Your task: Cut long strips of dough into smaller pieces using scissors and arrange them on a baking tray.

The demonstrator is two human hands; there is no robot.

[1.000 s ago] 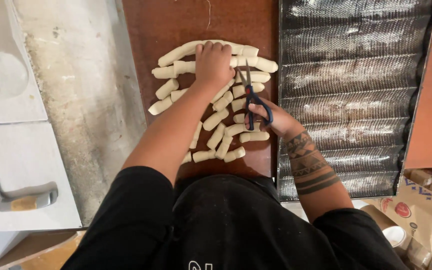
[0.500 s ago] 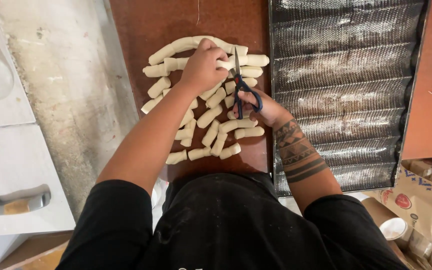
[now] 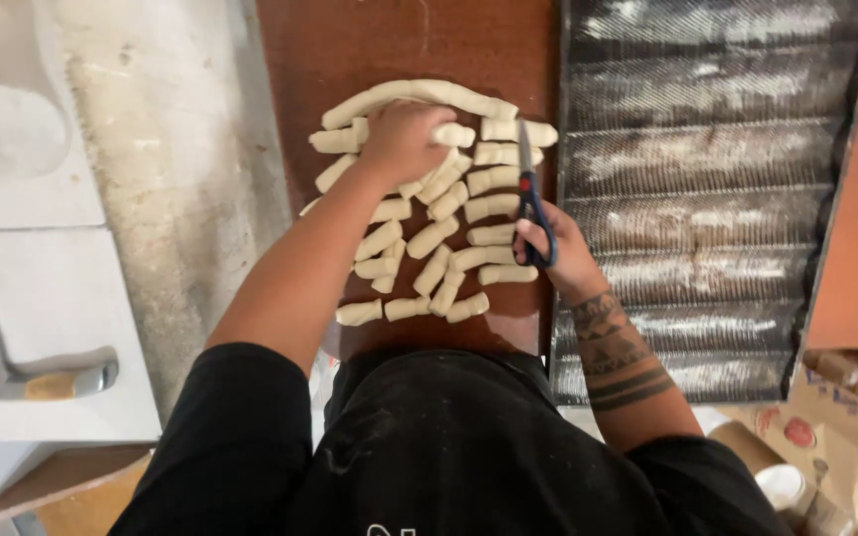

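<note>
Several short pale dough pieces [image 3: 446, 233] lie in rows on a reddish-brown wooden board [image 3: 399, 45]. A longer dough roll [image 3: 419, 94] curves along the far side of the pile. My left hand [image 3: 404, 139] is closed on a dough piece at the top of the pile. Blue-handled scissors [image 3: 531, 203] are in my right hand [image 3: 548, 253], blades pointing away from me, at the pile's right edge.
A corrugated, floured metal baking tray [image 3: 707, 179] lies right of the board. A white counter [image 3: 42, 298] with a metal scraper [image 3: 22, 367] stands at the left, bare concrete floor between. Cardboard boxes [image 3: 836, 417] sit at lower right.
My left hand has stayed on the top of the pile. My right hand with the scissors has shifted to the pile's right edge. The camera view has drifted slightly.
</note>
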